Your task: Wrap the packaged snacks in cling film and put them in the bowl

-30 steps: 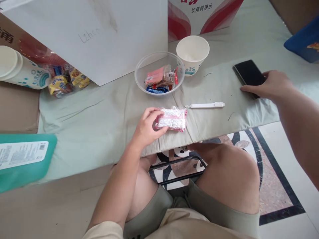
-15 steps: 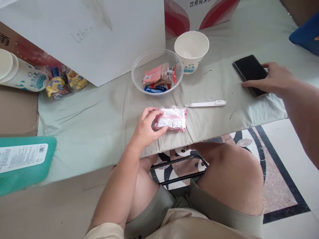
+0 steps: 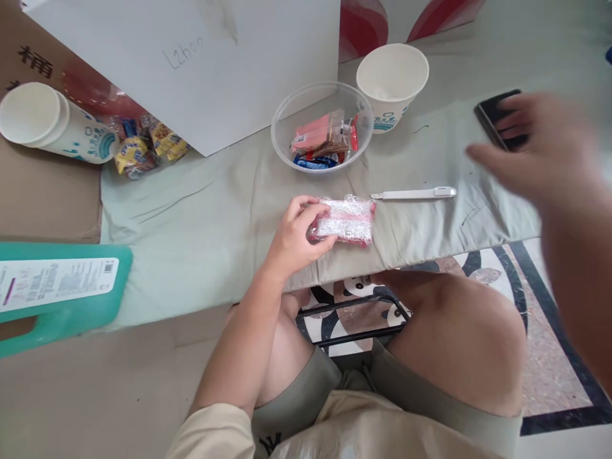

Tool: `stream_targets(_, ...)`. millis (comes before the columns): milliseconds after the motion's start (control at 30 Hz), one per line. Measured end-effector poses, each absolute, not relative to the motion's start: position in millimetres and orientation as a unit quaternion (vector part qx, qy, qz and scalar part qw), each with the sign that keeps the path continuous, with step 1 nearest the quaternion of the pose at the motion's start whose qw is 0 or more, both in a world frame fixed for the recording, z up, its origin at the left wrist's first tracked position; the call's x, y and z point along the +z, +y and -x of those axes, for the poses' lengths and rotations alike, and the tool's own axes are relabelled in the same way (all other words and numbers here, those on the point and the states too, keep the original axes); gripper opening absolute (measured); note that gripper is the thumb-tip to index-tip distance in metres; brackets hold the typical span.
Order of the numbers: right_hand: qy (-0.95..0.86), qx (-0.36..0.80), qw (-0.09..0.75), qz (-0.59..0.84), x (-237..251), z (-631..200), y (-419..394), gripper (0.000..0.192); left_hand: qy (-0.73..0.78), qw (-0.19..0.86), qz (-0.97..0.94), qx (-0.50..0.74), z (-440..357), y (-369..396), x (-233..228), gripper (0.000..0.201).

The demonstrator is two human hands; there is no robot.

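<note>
The left hand [image 3: 292, 237] grips one end of the wrapped pink packet [image 3: 345, 220] near the table's front edge. The right hand [image 3: 530, 150] (blurred, fingers loosely spread, holding nothing) hangs above the phone [image 3: 495, 111]. Opening looks next; the white cutter [image 3: 415, 192] lies just beyond.

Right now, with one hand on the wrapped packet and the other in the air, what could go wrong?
The pink, clear-film-wrapped packet lies near the cloth-covered table's edge, pinched only at one end by the left hand; it might slide off. The right hand, blurred above the black phone, could knock it. The slim white knife lies loose nearby.
</note>
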State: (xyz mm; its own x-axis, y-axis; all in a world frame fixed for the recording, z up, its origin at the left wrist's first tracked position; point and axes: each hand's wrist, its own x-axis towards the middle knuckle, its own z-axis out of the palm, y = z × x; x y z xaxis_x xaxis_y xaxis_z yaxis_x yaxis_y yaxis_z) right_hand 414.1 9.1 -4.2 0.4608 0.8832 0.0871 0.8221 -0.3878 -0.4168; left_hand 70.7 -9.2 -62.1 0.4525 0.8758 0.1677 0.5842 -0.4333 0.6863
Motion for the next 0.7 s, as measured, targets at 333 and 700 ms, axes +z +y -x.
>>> stream_targets(333, -0.718, 0.216, 0.259, 0.609, -47.9, -284.8, -25.2, 0.041, 0.464, 0.248, -0.798, 0.294, -63.6, -12.5, -64.6, 0.010)
stream_targets(700, -0.660, 0.253, 0.320, 0.630, -40.2, -310.7, -29.6, 0.016, 0.462, 0.316, -0.767, 0.315, -70.0, -3.6, -60.9, 0.012)
